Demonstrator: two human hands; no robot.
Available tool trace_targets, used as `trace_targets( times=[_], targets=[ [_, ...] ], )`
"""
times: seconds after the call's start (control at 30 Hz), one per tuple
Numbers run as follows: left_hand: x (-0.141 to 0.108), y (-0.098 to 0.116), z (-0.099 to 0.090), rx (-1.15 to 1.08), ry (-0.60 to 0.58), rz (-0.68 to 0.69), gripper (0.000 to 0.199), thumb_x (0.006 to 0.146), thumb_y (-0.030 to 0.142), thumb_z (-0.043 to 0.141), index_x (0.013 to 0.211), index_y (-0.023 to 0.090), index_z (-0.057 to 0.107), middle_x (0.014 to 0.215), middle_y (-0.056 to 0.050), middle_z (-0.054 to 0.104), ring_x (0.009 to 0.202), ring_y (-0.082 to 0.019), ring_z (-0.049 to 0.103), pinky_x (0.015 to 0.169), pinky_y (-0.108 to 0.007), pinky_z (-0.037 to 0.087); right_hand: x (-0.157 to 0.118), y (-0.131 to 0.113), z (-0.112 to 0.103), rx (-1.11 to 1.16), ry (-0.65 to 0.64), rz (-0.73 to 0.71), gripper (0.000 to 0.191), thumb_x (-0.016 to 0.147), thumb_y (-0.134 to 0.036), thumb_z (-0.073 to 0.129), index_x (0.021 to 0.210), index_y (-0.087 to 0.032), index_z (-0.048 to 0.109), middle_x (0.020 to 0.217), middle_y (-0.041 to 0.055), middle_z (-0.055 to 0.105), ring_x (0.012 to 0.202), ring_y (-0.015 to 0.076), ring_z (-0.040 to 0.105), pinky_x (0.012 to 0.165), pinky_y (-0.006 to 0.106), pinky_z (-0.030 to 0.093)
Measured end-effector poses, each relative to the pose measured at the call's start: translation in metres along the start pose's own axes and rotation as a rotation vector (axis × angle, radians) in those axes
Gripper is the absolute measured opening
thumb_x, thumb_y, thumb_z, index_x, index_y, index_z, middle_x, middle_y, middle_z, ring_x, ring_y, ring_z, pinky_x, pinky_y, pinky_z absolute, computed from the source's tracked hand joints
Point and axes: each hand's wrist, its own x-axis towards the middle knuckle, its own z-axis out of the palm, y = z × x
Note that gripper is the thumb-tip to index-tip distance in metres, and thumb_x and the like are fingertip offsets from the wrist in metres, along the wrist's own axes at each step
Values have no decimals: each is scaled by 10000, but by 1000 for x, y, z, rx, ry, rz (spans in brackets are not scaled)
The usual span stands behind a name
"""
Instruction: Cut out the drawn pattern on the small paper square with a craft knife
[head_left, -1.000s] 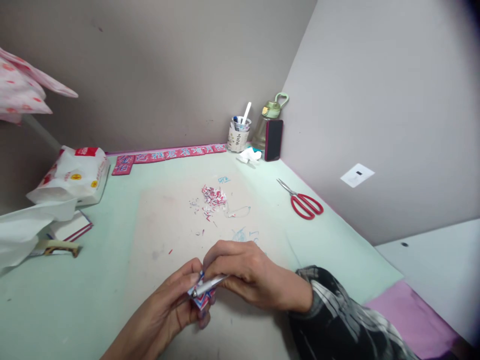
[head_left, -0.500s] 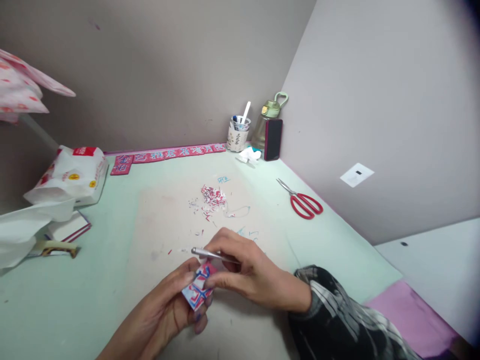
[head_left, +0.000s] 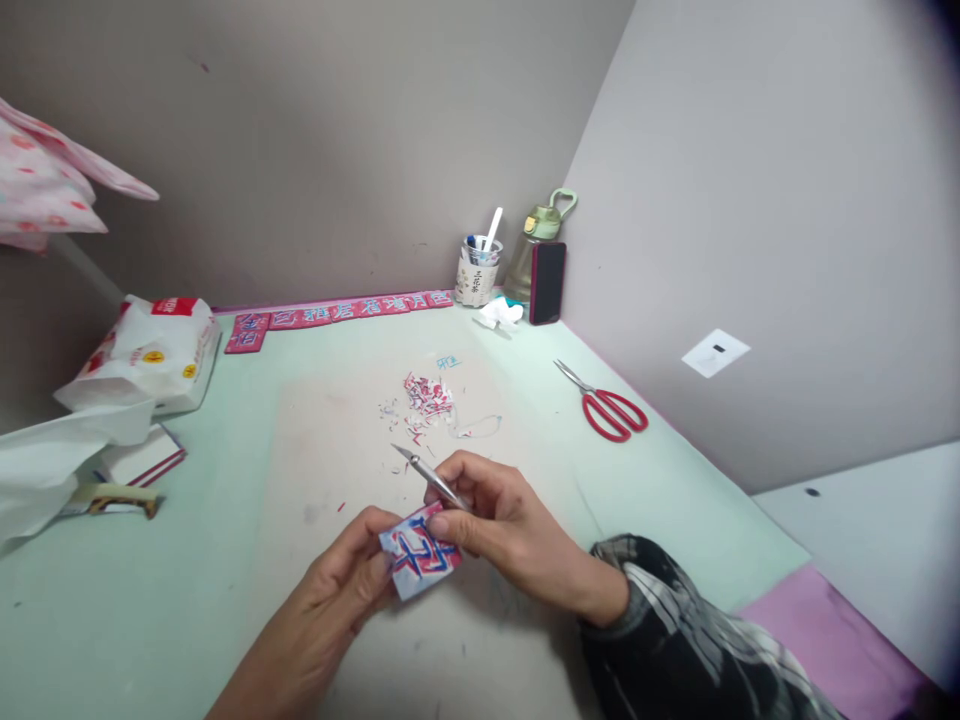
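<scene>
A small rubber carving block [head_left: 421,556], white and pink with blue strokes of a character, is held above the beige mat. My left hand [head_left: 358,568] pinches its left edge between thumb and fingers. My right hand [head_left: 501,520] grips a silver craft knife [head_left: 433,477], its blade pointing up and left, clear of the block. The right thumb also presses on the block's upper right part. Beyond the hands lies a heap of red and white shavings [head_left: 427,395] on the mat.
Red-handled scissors [head_left: 613,413] lie to the right. Several carved pink blocks [head_left: 341,310] line the back wall, near a pen jar [head_left: 477,275], a green bottle [head_left: 540,222] and a phone [head_left: 548,283]. A tissue pack [head_left: 161,350] sits at left, above a small white block [head_left: 139,455].
The block has turned so its character faces up more fully. The knife has swung round, and its blade now shows at the upper left. Both hands have shifted slightly.
</scene>
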Motion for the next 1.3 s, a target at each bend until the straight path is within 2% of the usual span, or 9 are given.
trace_targets(
  times=[0.17, 0.33, 0.5, 0.57, 0.67, 0.8, 0.87, 1.0, 1.3],
  targets=[
    [-13, 6, 9, -256, 81, -156, 403, 798, 470, 852, 1123, 252, 759, 1261, -73, 748, 1171, -283, 714, 1123, -407, 493, -2, 2, 2, -15, 31, 52, 315, 814, -367, 852, 876, -168, 617, 702, -54, 563, 597, 83, 468, 570, 222, 390],
    [-18, 8, 12, -381, 100, -233, 477, 741, 454, 900, 1150, 252, 760, 1277, -65, 757, 1158, -320, 731, 1144, -452, 486, -2, 8, 5, -80, 63, 40, 294, 795, -352, 869, 862, -169, 650, 657, -60, 540, 550, 79, 413, 498, 213, 320],
    [-11, 6, 8, -334, 34, -146, 361, 833, 446, 831, 1112, 233, 753, 1219, -60, 769, 1125, -262, 741, 1133, -390, 490, 2, 9, 1, -82, 45, -8, 307, 861, -425, 809, 873, -170, 638, 734, -26, 592, 638, 111, 535, 622, 256, 439],
    [-8, 8, 8, -284, 18, -101, 309, 834, 458, 826, 1017, 219, 756, 1075, -42, 788, 1049, -235, 758, 1057, -348, 547, 1, 3, -1, -203, 31, -111, 287, 965, -446, 687, 900, -166, 674, 816, 7, 627, 753, 137, 588, 734, 290, 473],
    [-6, 13, 10, -269, 95, -62, 315, 757, 453, 889, 892, 213, 735, 961, -6, 771, 921, -206, 768, 912, -299, 611, -3, -8, -5, -420, 20, -230, 380, 1095, -408, 441, 998, -174, 724, 955, 49, 670, 907, 158, 618, 843, 315, 476],
    [-6, 18, 11, -297, 312, -90, 500, 562, 400, 1003, 937, 215, 730, 988, -6, 771, 828, -199, 768, 824, -302, 643, -9, -16, -7, -629, 22, -350, 266, 1084, -329, 501, 1082, -187, 726, 869, 35, 680, 820, 158, 606, 765, 304, 483],
    [-6, 18, 11, -315, 393, -81, 555, 537, 378, 1016, 985, 223, 726, 988, -13, 775, 786, -190, 761, 777, -300, 653, -10, -15, -7, -752, 15, -460, 198, 1058, -286, 563, 1083, -177, 727, 801, 27, 670, 750, 155, 573, 716, 299, 471],
    [-5, 16, 9, -363, 381, -33, 503, 588, 336, 1000, 984, 210, 717, 956, -29, 773, 736, -193, 747, 719, -316, 662, -11, -11, -8, -897, -18, -591, 158, 1039, -237, 589, 1076, -158, 721, 774, 37, 667, 693, 151, 551, 618, 284, 433],
    [-5, 16, 8, -392, 454, -5, 455, 633, 283, 979, 993, 201, 713, 980, -37, 767, 736, -193, 734, 684, -344, 678, -10, -13, -8, -951, 4, -573, 155, 1030, -206, 584, 1029, -139, 723, 736, 28, 636, 654, 139, 531, 583, 275, 403]
  ],
)
